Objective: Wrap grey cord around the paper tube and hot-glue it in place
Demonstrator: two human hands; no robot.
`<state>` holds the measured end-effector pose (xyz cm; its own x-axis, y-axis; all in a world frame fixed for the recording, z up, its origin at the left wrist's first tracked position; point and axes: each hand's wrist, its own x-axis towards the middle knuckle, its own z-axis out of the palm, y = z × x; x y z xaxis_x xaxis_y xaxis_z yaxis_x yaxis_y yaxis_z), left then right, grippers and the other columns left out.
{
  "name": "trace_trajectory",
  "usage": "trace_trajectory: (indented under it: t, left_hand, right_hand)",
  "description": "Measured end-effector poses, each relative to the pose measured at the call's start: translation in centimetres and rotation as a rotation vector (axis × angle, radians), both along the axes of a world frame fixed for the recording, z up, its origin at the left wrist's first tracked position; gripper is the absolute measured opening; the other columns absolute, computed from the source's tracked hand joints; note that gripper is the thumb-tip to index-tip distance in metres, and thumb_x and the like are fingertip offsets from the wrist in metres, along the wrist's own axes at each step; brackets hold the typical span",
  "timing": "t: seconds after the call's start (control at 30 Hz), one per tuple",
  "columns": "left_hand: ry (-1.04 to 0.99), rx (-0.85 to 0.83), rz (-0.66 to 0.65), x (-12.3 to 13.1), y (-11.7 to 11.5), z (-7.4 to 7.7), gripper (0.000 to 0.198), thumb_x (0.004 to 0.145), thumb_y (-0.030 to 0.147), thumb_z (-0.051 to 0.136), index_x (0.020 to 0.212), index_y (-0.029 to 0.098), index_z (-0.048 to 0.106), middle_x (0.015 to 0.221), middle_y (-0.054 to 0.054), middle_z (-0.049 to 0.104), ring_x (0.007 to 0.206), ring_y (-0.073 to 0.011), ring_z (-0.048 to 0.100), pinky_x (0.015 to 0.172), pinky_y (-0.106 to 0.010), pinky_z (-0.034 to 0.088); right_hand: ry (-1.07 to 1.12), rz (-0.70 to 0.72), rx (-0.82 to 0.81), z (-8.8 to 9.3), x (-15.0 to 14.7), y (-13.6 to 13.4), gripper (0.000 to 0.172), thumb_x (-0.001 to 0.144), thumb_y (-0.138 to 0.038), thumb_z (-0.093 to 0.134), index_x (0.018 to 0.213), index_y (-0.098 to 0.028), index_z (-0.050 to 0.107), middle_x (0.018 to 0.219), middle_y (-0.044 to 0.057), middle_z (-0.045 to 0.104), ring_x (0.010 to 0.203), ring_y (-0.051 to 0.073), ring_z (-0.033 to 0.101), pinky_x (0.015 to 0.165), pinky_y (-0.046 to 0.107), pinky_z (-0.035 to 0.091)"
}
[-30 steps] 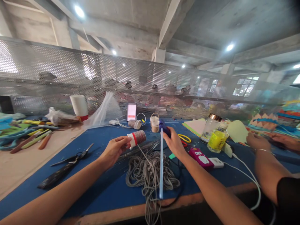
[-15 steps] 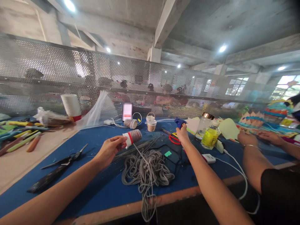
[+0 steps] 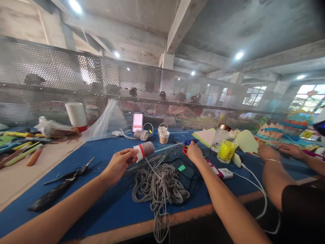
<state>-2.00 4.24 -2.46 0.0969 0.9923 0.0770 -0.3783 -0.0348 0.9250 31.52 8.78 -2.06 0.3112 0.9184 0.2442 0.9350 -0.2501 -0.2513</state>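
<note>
My left hand (image 3: 119,164) is closed on the white rim end of a paper cup (image 3: 139,152). The cup lies tilted sideways, with a red band and grey cord wound around its lower part. From it a strand runs down to a loose heap of grey cord (image 3: 162,184) on the blue table. My right hand (image 3: 194,151) grips a blue glue gun (image 3: 190,141). A long clear glue stick (image 3: 167,147) points left from the gun towards the cup. Red-handled scissors (image 3: 185,150) lie partly hidden beside this hand.
Black-handled scissors (image 3: 68,178) lie at left. A stack of paper cups (image 3: 76,115), another cord-wound cup (image 3: 141,135), small baskets (image 3: 164,136) and a phone (image 3: 137,122) stand farther back. Right are a yellow-labelled bottle (image 3: 226,149), a white cable (image 3: 256,174) and another person's hands (image 3: 269,152).
My right hand has brought the glue gun down and to the left, and its clear stick now reaches close to the cup. My left hand and the cup have hardly moved.
</note>
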Motion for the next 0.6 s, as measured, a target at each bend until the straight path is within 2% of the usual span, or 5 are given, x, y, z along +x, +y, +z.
trace_trajectory:
  t: [0.2,0.27,0.4,0.47,0.6]
  left_hand:
    - [0.002,0.005,-0.016,0.2,-0.2,0.1,0.018,0.068,0.025,0.082,0.075,0.012,0.073,0.074,-0.004,0.068,0.065,-0.0096,0.059,0.066,-0.018,0.051]
    - [-0.001,0.002,-0.020,0.2,-0.4,0.2,0.016,0.069,0.024,0.081,0.075,0.012,0.072,0.075,-0.004,0.068,0.065,-0.0094,0.059,0.066,-0.018,0.051]
    - [-0.008,0.025,-0.030,0.3,-0.6,0.4,0.015,0.071,0.023,0.080,0.076,0.011,0.072,0.075,-0.004,0.067,0.066,-0.0091,0.059,0.066,-0.017,0.050]
    - [-0.011,0.036,-0.029,0.3,-0.5,0.4,0.015,0.072,0.024,0.079,0.076,0.011,0.072,0.076,-0.004,0.067,0.068,-0.0095,0.059,0.067,-0.018,0.050]
    - [-0.019,0.026,-0.001,0.3,-0.3,0.4,0.018,0.071,0.025,0.080,0.081,0.011,0.074,0.077,-0.005,0.067,0.072,-0.0123,0.061,0.071,-0.021,0.052]
  right_hand:
    - [-0.132,0.031,-0.004,-0.1,-0.1,-0.6,0.034,0.092,-0.008,0.032,0.121,-0.002,0.051,0.114,0.026,0.059,0.104,0.029,0.064,0.087,0.038,0.048]
    - [-0.170,0.042,0.016,0.1,-0.1,-1.0,0.032,0.093,-0.011,0.036,0.118,-0.003,0.054,0.116,0.026,0.058,0.110,0.032,0.060,0.091,0.043,0.045]
    - [-0.201,0.068,0.189,1.5,-1.3,-2.0,0.028,0.093,-0.025,0.047,0.114,-0.010,0.060,0.123,0.023,0.056,0.123,0.034,0.048,0.099,0.048,0.037]
    - [-0.080,0.217,0.267,2.2,-2.8,-2.5,0.026,0.095,-0.031,0.047,0.105,-0.015,0.064,0.115,0.017,0.063,0.116,0.029,0.054,0.097,0.042,0.040]
    - [0.493,0.781,-0.013,2.3,-7.4,-4.0,0.035,0.096,-0.046,0.044,0.097,-0.019,0.066,0.098,0.007,0.072,0.095,0.019,0.067,0.087,0.030,0.048]
